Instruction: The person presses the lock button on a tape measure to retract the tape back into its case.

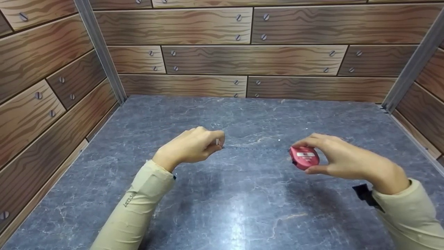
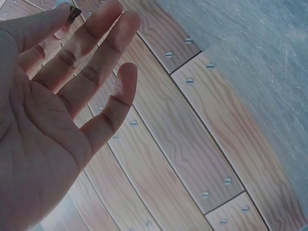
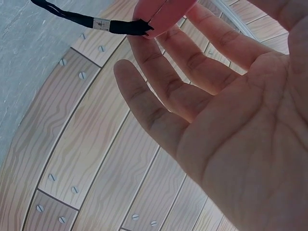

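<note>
A red tape measure (image 1: 305, 158) with a pale label is held above the tabletop by my right hand (image 1: 343, 159), thumb on the near edge and fingers on the far one. Its thin blade (image 1: 255, 149) stretches leftward, hard to make out against the dark surface. At the other end my left hand (image 1: 194, 144) pinches the blade's tip. In the left wrist view the small dark end hook (image 2: 73, 14) shows between thumb and finger, the other fingers loosely spread. A black wrist strap (image 3: 82, 19) hangs from the red case in the right wrist view.
Both hands are over a dark blue-grey marbled tabletop (image 1: 222, 118). Wood-plank patterned walls (image 1: 208, 26) rise at the back and both sides, with grey metal posts (image 1: 100, 48) in the back corners.
</note>
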A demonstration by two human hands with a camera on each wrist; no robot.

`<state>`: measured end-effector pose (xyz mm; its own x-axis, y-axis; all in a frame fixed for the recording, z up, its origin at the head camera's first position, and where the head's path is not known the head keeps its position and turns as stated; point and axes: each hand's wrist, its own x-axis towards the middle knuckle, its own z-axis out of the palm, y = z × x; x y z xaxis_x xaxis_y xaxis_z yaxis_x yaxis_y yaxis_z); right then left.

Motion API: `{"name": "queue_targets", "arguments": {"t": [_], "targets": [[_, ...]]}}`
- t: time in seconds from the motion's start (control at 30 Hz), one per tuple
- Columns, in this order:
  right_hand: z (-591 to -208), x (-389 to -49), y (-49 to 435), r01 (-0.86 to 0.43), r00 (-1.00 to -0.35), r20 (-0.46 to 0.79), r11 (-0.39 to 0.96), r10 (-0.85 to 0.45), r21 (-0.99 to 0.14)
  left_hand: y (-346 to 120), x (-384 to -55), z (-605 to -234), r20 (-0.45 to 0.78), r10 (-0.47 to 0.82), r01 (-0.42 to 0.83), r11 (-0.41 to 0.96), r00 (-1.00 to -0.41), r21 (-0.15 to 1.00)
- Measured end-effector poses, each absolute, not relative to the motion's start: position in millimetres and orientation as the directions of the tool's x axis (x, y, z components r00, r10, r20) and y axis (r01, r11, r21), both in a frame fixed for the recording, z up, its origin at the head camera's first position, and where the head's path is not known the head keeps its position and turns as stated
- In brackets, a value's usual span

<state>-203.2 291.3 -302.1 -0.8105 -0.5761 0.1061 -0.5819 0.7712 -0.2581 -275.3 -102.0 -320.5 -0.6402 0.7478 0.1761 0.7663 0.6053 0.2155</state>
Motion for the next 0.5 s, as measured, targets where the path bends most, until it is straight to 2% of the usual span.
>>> {"name": "queue_targets", "arguments": {"t": [0.5], "targets": [[-302.0, -204.1, 287.7, -0.605, -0.793, 0.109, 0.751, -0.6, -0.265, -94.3, -275.4, -321.6, 0.155, 0.759, 0.772, 0.598, -0.632, 0.217]]}}
